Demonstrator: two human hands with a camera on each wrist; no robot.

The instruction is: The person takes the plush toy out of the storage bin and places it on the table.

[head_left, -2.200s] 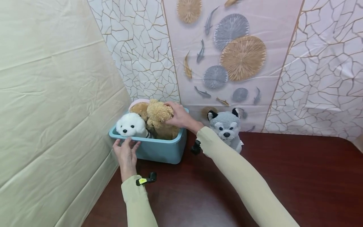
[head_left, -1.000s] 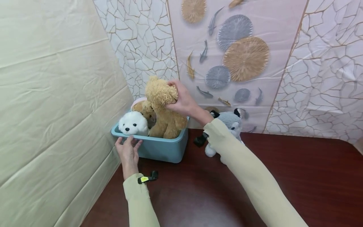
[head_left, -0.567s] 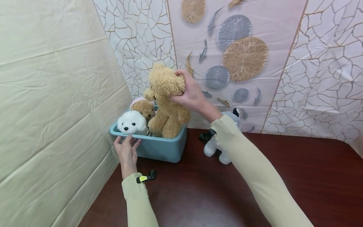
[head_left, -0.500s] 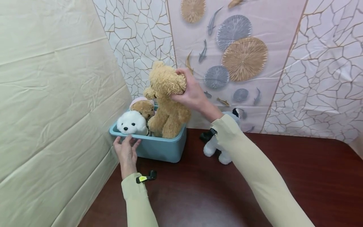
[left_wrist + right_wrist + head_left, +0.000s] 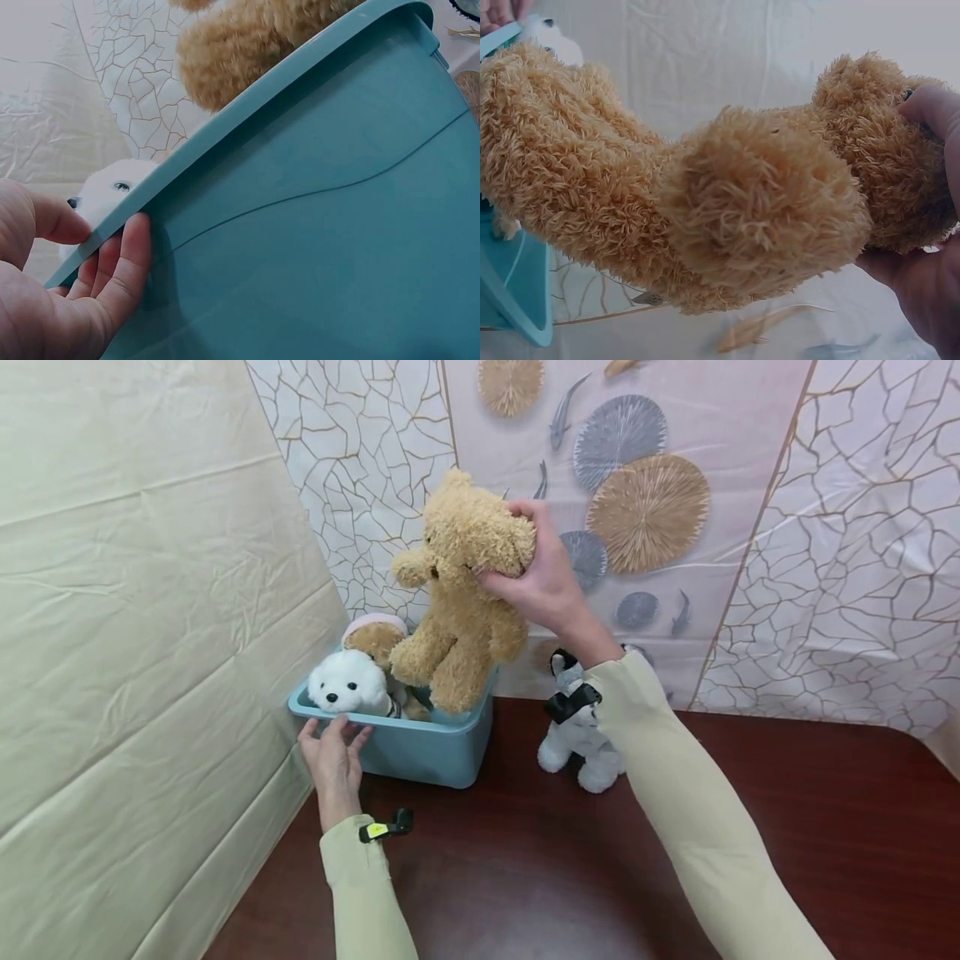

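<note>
A tan teddy bear [image 5: 465, 602] hangs over the right part of the blue plastic bin [image 5: 420, 752]. My right hand [image 5: 551, 572] grips the bear by its head, with the thumb on one side and the fingers on the other, as the right wrist view [image 5: 930, 277] also tells of this hand. With thumb and fingers, my left hand [image 5: 333, 764] pinches the bin's front rim [image 5: 217, 124]. Inside the bin sit a white plush dog [image 5: 347, 683] and, behind it, a brown plush toy [image 5: 375, 639] with a pink top, partly hidden.
Right of the bin, a grey and white plush husky [image 5: 581, 747] sits on the dark red table [image 5: 787, 810], partly covered by my right forearm. A cream cloth wall [image 5: 165, 635] runs along the left, close to the bin. Patterned cloth hangs behind.
My right hand has lifted the teddy bear up out of the bin and a little to the right. My left hand has stayed at the front rim.
</note>
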